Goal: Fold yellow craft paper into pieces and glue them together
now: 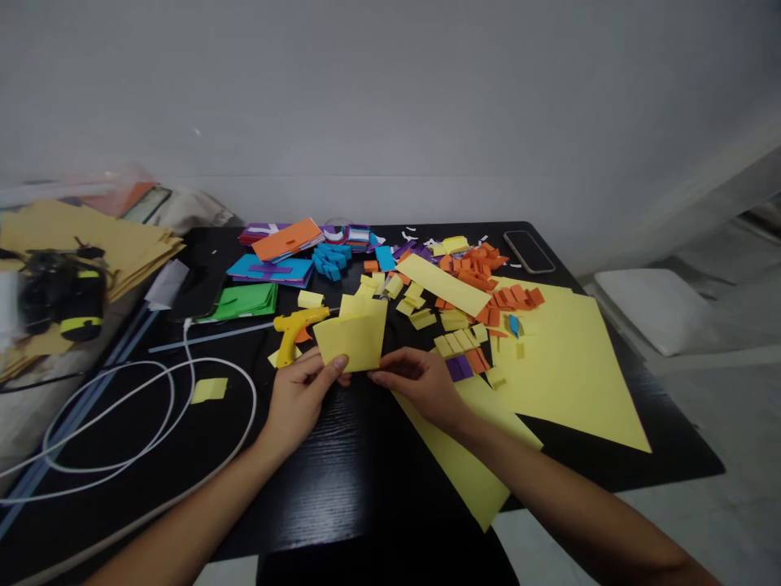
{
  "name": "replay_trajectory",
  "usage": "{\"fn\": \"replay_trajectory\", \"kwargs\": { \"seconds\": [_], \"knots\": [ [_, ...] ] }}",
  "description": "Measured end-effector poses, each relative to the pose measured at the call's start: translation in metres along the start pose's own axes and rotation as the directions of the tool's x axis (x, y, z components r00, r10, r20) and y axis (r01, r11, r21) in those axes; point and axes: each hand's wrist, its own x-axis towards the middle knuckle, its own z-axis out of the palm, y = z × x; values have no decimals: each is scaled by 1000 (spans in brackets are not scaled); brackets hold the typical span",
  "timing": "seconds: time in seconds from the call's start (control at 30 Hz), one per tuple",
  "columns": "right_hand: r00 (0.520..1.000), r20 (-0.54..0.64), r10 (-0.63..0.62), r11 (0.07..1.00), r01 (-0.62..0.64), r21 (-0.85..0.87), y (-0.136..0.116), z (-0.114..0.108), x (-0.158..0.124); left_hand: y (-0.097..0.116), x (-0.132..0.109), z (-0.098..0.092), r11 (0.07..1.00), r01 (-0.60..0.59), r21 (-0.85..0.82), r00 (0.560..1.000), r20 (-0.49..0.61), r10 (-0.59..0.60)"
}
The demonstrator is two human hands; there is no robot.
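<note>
My left hand [308,387] grips a folded piece of yellow paper [357,338], its thumb lying on the front face. The piece stands upright, with a narrower tab showing above its top edge. My right hand [421,382] is closed at the lower right corner of the same piece, thumb and fingers pinched together. A yellow glue gun [296,330] lies just left of the paper, its nozzle pointing right. Small folded yellow paper pieces [415,301] are scattered behind and to the right.
Large yellow sheets [561,358] cover the table's right side. Folded blue [272,270], green [244,301] and orange [288,240] paper lies at the back left. Orange pieces [476,264] and a phone [528,251] are at the back right. A white cable [253,391] loops across the left.
</note>
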Motion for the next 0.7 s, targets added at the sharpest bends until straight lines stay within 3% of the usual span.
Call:
{"fn": "replay_trajectory", "kwargs": {
  "seconds": [0.17, 0.33, 0.43, 0.53, 0.7],
  "knots": [
    [1000, 17, 24, 1000, -24, 10, -2, 2, -3, 0, -3, 2, 1000, 10, -13, 1000, -2, -10],
    [996, -21, -86, 996, 85, -33, -2, 2, -2, 0, -2, 1, 1000, 17, 10, 1000, 21, -17],
    [991, -48, -126, 989, 129, 69, -3, 2, 0, -3, -3, 2, 998, 49, 29, 997, 63, -50],
    [992, -67, -104, 983, 113, 147, -4, 3, 0, -8, -7, 7, 995, 96, 0, 989, 114, -95],
    [996, -58, -63, 996, 66, 53, -4, 3, -2, -14, -13, 15, 991, 120, -56, 984, 142, -111]
  ]
}}
